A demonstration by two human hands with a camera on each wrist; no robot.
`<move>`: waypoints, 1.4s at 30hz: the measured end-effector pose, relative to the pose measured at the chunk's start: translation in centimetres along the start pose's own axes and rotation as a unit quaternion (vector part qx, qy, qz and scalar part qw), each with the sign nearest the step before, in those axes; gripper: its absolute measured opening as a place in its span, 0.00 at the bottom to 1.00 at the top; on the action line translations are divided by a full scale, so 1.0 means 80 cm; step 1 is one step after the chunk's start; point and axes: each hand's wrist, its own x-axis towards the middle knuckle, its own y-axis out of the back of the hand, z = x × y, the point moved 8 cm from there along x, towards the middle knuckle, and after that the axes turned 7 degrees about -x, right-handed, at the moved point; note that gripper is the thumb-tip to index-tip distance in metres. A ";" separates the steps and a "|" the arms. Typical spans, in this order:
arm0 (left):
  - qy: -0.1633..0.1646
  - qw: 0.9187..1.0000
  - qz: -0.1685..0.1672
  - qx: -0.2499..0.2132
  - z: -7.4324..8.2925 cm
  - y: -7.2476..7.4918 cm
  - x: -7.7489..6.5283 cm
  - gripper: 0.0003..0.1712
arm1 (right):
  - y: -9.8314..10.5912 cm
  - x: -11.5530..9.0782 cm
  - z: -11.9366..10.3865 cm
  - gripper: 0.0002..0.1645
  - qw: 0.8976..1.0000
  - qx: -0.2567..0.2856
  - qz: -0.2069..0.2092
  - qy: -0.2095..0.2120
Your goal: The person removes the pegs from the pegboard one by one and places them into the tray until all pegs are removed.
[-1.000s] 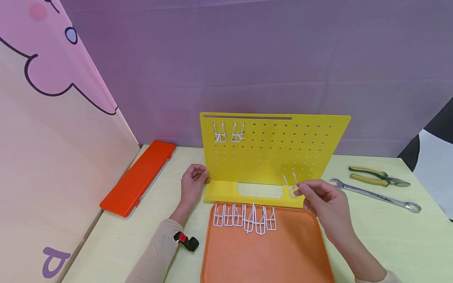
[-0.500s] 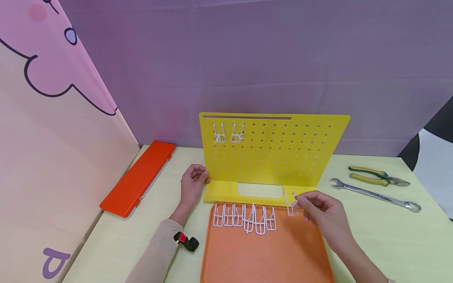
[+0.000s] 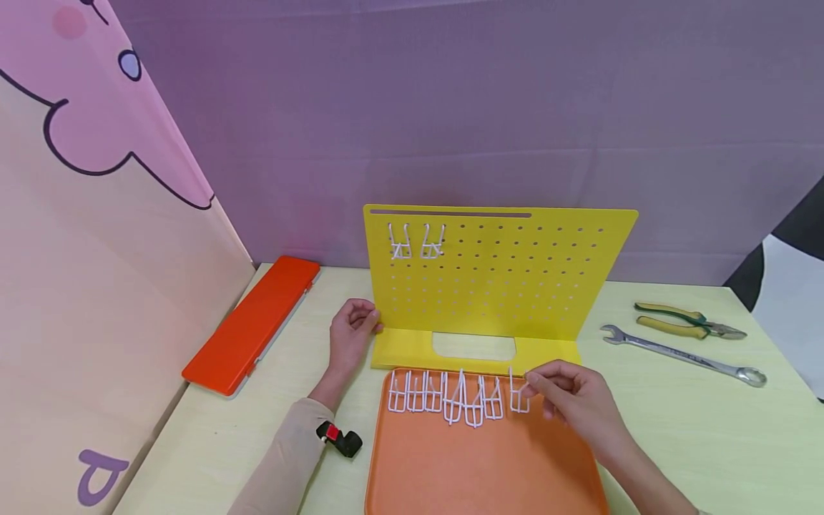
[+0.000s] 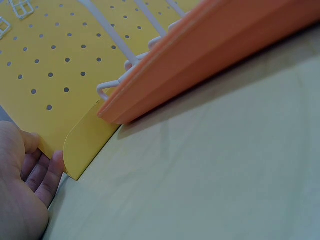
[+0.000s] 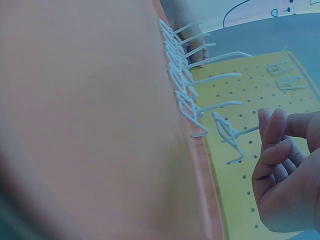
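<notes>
My right hand [image 3: 576,402] pinches one white wire pegboard hook [image 3: 514,399] between thumb and index finger, above the far right part of the orange tray [image 3: 476,472]. In the right wrist view this hook [image 5: 227,131] hangs by its prong from the fingertips, just apart from the row of several white hooks [image 5: 180,80] along the tray's far edge. At the lower left edge of the yellow pegboard [image 3: 483,286], my left hand [image 3: 352,332] holds the board's side, thumb and fingers at the edge [image 4: 70,172]. Two hooks [image 3: 415,243] hang in the board's upper left holes.
A red flat case [image 3: 254,325] lies on the left of the table. To the right are pliers [image 3: 689,322] with yellow-green handles and a combination wrench [image 3: 682,355]. A purple backdrop [image 3: 450,107] stands behind the pegboard.
The right hand has come down and left with its hook, from in front of the pegboard's lower right to beside the row on the tray. The left hand has stayed in place.
</notes>
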 end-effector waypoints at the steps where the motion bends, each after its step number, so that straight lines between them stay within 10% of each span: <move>1: 0.000 1.000 0.000 -0.001 0.000 0.000 0.000 0.07 | -0.002 0.000 0.002 0.12 1.000 -0.003 -0.005 -0.007; 42: -0.010 1.000 -0.013 -0.020 0.001 0.000 -0.001 0.05 | -0.021 0.005 0.028 0.16 0.997 -0.021 -0.060 -0.049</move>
